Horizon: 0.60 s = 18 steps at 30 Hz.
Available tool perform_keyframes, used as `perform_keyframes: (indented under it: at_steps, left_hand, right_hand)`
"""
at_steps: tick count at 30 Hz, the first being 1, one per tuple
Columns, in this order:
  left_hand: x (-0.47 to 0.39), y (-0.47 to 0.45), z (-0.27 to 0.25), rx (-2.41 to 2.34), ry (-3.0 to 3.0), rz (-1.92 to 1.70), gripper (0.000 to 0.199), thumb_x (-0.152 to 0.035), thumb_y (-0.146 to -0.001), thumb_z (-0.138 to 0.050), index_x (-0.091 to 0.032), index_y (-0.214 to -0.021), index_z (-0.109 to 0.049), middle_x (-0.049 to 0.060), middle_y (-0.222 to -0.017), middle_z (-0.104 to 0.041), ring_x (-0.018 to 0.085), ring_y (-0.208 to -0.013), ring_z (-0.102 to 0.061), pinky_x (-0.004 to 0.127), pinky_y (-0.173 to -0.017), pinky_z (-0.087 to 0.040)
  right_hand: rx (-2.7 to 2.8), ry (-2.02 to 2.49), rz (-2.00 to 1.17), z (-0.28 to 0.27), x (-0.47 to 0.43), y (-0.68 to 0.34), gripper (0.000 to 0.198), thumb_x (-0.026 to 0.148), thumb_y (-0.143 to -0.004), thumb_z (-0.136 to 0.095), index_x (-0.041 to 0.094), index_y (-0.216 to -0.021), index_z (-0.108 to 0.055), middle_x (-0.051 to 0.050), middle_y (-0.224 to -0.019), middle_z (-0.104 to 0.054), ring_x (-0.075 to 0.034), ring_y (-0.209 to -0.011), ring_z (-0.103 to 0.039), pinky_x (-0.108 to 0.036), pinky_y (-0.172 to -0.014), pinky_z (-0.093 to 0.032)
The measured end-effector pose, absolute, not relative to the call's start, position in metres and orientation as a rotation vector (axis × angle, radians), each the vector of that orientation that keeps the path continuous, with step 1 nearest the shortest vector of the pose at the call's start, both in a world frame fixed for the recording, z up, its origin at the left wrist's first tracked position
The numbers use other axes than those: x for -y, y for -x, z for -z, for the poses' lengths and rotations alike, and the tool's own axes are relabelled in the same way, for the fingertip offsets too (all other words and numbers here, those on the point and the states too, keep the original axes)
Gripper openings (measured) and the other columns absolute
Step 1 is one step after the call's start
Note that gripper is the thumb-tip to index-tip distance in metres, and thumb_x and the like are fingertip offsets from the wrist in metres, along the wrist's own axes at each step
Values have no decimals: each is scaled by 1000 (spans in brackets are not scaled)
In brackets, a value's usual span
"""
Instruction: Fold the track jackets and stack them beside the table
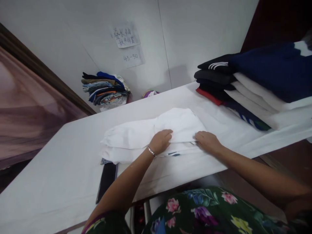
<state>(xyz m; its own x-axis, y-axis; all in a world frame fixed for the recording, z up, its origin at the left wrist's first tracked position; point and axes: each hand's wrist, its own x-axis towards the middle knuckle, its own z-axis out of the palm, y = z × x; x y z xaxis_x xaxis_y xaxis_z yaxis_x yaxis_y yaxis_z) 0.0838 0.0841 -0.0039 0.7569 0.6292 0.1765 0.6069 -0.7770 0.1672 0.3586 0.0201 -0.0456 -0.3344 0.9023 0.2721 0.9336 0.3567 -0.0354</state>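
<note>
A white garment (136, 130) lies partly folded on the table before me, a long sleeve-like part stretching to the left. My left hand (161, 142) is closed on the near edge of its upper layer, a bracelet at the wrist. At the right end of that edge, my right hand (207, 142) grips the cloth between thumb and fingers. Below the edge, a lower layer shows a small dark blue mark (174, 154). A bit of blue-grey cloth peeks out at the garment's lower left. My fingertips are partly hidden in the fabric.
To the right stands a pile of folded clothes (214, 78), with a navy garment (270, 71) draped on top. Another stack of folded clothes (104, 87) is beyond the table's (60, 156) far edge. A dark flat object (106, 182) lies beside my left forearm. Handwritten papers (125, 35) hang on the wall.
</note>
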Motion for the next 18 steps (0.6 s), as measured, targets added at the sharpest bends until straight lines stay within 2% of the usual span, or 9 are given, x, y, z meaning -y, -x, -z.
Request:
perform_keyframes:
  at_steps: [3,6,8,13,16,18]
  left_hand:
    - [-81,-74,23,-989,-2802,-352,29,-10,-70,-60,-21,-97,-57,10,-127,-58,24,-119,-52,40,-102,-40]
    - [-83,-72,25,-1111,-2786,-371,36,-14,-74,-60,-20,-109,-55,11,-125,-59,25,-118,-52,40,-100,-42]
    - [-84,-75,17,-1179,-2790,-343,33,-12,-77,-56,-21,-109,-56,9,-121,-61,24,-114,-55,39,-96,-44]
    - [-85,-82,-3,-1265,-2832,-419,28,-8,-77,-53,-23,-101,-55,6,-121,-61,22,-108,-58,35,-85,-49]
    - [-84,-79,5,-1178,-2904,-426,25,-4,-73,-53,-22,-91,-54,7,-120,-61,23,-106,-57,36,-85,-49]
    - [-82,-75,18,-1074,-2908,-386,25,-2,-69,-55,-21,-86,-53,9,-114,-63,23,-104,-58,38,-87,-48]
  right_hand:
    - [2424,1555,74,47,-17,-362,12,23,-86,-49,19,-90,-60,-7,-94,-62,-21,-87,-55,-30,-69,-39]
    - [2390,1487,34,40,-16,-367,27,37,-89,-49,19,-108,-57,-9,-111,-59,-22,-97,-54,-31,-75,-42]
    - [2387,1512,31,36,-17,-368,31,39,-89,-49,20,-114,-55,-9,-113,-58,-22,-97,-54,-31,-74,-42]
    - [2360,1674,128,41,-22,-365,9,18,-85,-49,20,-88,-58,-6,-90,-61,-19,-84,-55,-28,-64,-36]
    - [2334,1684,202,49,-23,-360,11,14,-85,-48,19,-86,-58,-6,-90,-61,-19,-83,-54,-27,-64,-35]
    - [2394,1678,141,53,-22,-358,13,13,-85,-47,19,-88,-58,-6,-91,-61,-19,-84,-54,-27,-63,-34]
